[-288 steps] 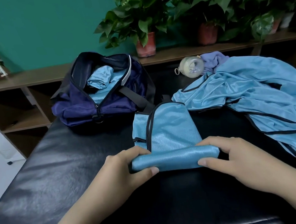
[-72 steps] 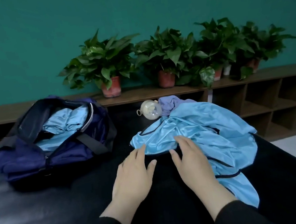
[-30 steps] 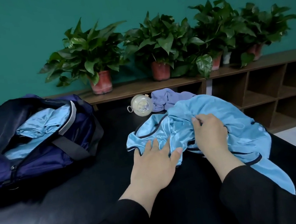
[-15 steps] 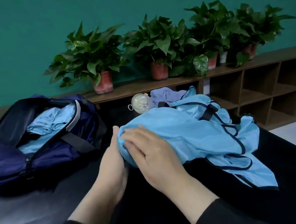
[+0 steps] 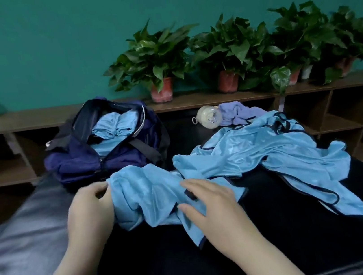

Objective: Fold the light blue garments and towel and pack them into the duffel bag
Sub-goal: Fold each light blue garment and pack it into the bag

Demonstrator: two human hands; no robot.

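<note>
A crumpled light blue garment (image 5: 147, 196) with dark trim lies on the black table in front of me. My left hand (image 5: 87, 210) grips its left edge with curled fingers. My right hand (image 5: 211, 201) lies on its right part with fingers spread and nearly straight. A second, shinier light blue garment (image 5: 272, 154) sprawls to the right, rumpled. The navy duffel bag (image 5: 107, 153) stands open at the back left, with folded light blue cloth (image 5: 115, 128) inside. A lilac towel (image 5: 238, 112) lies bunched at the back.
A clear baby bottle (image 5: 209, 117) lies on its side beside the towel. A wooden shelf unit (image 5: 348, 112) runs along the teal wall, with several potted plants (image 5: 156, 70) on top. The black padded table (image 5: 26, 243) ends at left and right.
I pulled one garment off the pile toward the table's middle and left. Half a second ago both hands held it bunched; now it lies lower and spread, with my hands apart.
</note>
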